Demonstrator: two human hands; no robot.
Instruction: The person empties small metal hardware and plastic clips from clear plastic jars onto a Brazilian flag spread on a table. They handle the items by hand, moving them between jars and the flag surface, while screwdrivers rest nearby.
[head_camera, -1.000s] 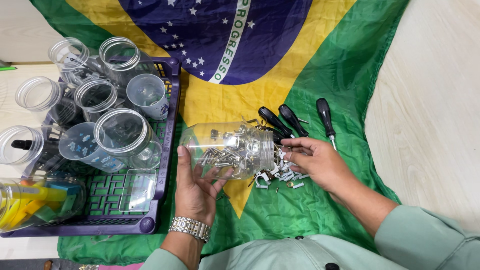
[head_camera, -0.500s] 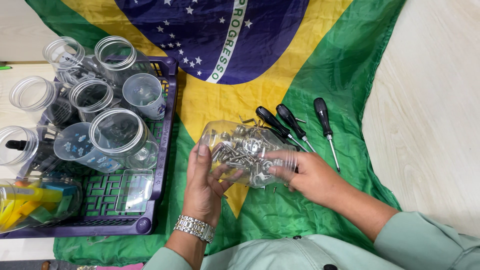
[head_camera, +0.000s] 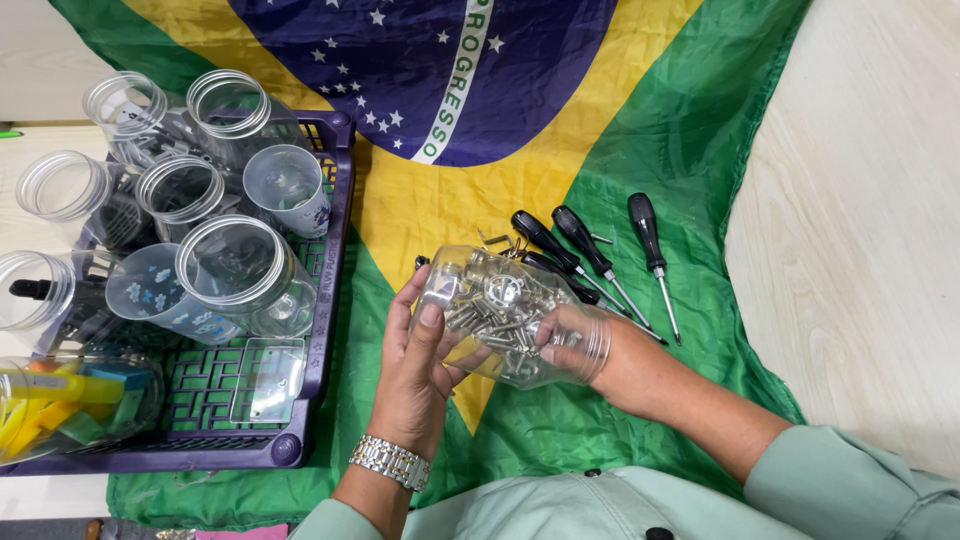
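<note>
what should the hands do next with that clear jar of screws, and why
Probably draw the right hand out of the clear jar with a few metal screws, while the left hand keeps it steady. The jar lies tilted on its side above the flag cloth, its mouth covering the right fingers.

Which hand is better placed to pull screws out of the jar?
Right hand: its fingers are already inside the mouth of the clear jar among the screws. The left hand cradles the jar's base, steadying it.
</note>
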